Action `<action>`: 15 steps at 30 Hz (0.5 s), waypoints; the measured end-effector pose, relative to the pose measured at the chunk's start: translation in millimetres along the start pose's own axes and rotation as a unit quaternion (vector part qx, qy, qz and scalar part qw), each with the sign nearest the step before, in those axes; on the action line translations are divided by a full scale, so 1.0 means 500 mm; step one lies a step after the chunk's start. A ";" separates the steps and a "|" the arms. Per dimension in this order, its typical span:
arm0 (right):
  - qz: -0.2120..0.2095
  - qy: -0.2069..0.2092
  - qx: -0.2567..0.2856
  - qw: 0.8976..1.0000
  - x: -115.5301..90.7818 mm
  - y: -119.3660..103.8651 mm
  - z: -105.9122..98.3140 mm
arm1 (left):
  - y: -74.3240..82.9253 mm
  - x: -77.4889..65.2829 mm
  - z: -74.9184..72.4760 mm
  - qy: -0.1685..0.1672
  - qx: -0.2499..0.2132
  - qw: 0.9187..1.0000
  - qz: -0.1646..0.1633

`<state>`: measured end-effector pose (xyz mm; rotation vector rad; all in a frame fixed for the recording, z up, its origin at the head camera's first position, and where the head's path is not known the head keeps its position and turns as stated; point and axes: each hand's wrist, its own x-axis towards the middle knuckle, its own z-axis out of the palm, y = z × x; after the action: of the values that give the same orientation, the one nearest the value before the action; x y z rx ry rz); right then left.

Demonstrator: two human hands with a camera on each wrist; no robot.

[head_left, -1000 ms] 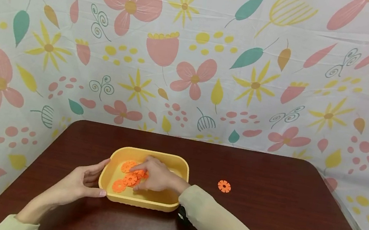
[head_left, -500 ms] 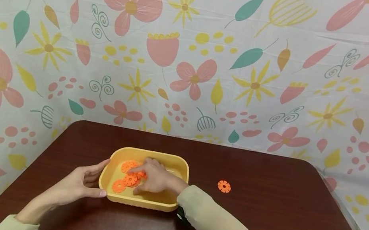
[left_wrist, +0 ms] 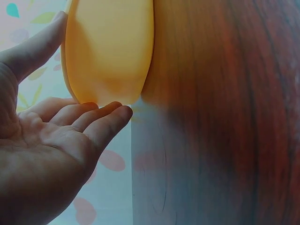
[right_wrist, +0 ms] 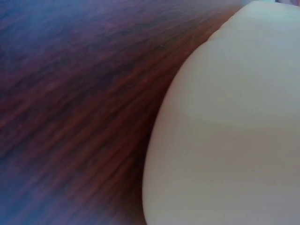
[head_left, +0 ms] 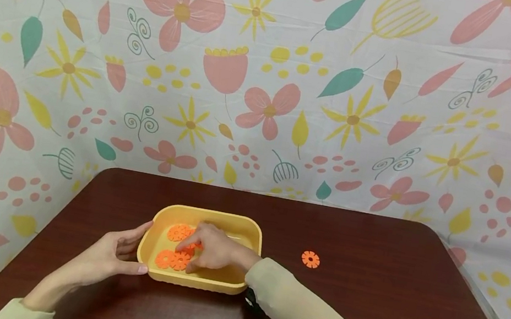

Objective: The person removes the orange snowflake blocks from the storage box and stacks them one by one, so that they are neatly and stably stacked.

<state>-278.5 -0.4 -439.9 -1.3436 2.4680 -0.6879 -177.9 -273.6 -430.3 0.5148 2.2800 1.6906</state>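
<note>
On the table stands a yellow rectangular bin (head_left: pixel 196 282). My left hand (head_left: pixel 107 253) holds its left end, thumb on the front corner and fingers round the side; in the left wrist view this hand (left_wrist: pixel 56 126) touches the bin (left_wrist: pixel 110 47) with thumb and fingertips. Inside, my right hand (head_left: pixel 216 248) reaches down with fingers spread among several orange notched plastic discs (head_left: pixel 165 259). A disc (head_left: pixel 180 261) lies just left of the right thumb; others, under the index finger, are partly hidden. The right wrist view does not show that hand.
A single orange disc (head_left: pixel 310 259) lies on the dark wood table (head_left: pixel 362 310), right of the bin. A flowered cloth (head_left: pixel 274 73) hangs behind the table. A pale smooth surface (right_wrist: pixel 225 131) fills much of the right wrist view.
One orange disc has slid toward the near side of the bin, beside another disc. The right fingers have shifted slightly nearer. My left hand and the bin stay put.
</note>
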 end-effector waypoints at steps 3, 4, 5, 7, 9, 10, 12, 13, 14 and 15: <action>0.006 -0.002 -0.010 1.000 0.000 0.000 -0.001 | 0.001 0.000 0.000 -0.001 -0.003 1.000 0.003; 0.011 -0.002 -0.012 1.000 0.000 0.000 -0.001 | 0.001 0.000 0.000 -0.001 -0.004 1.000 0.003; 0.014 -0.001 -0.013 1.000 -0.001 0.000 -0.002 | 0.001 0.000 0.000 -0.001 -0.006 1.000 0.003; 0.012 0.002 -0.018 1.000 -0.001 0.001 -0.002 | 0.001 0.000 0.000 -0.002 -0.009 1.000 0.004; 0.004 0.007 -0.013 1.000 -0.001 0.003 -0.003 | 0.000 0.000 0.000 -0.003 -0.009 1.000 0.006; 0.002 0.010 -0.006 1.000 -0.001 0.004 -0.003 | 0.000 0.000 0.000 -0.002 -0.008 1.000 0.007; -0.001 0.015 0.014 1.000 -0.001 0.005 -0.004 | -0.001 0.000 0.000 -0.002 -0.008 1.000 0.009; 0.001 0.017 0.027 0.999 -0.002 0.005 -0.005 | -0.001 0.000 0.000 -0.002 -0.007 1.000 0.010; 0.003 0.019 0.041 0.999 -0.002 0.006 -0.005 | -0.001 0.000 0.000 -0.002 -0.006 1.000 0.010; 0.005 0.021 0.053 0.998 -0.003 0.006 -0.005 | -0.001 0.000 0.000 -0.002 -0.006 1.000 0.009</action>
<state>-281.0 3.0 -439.4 -1.2906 2.4300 -0.8399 -177.7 -273.8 -430.7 0.5383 2.2684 1.7091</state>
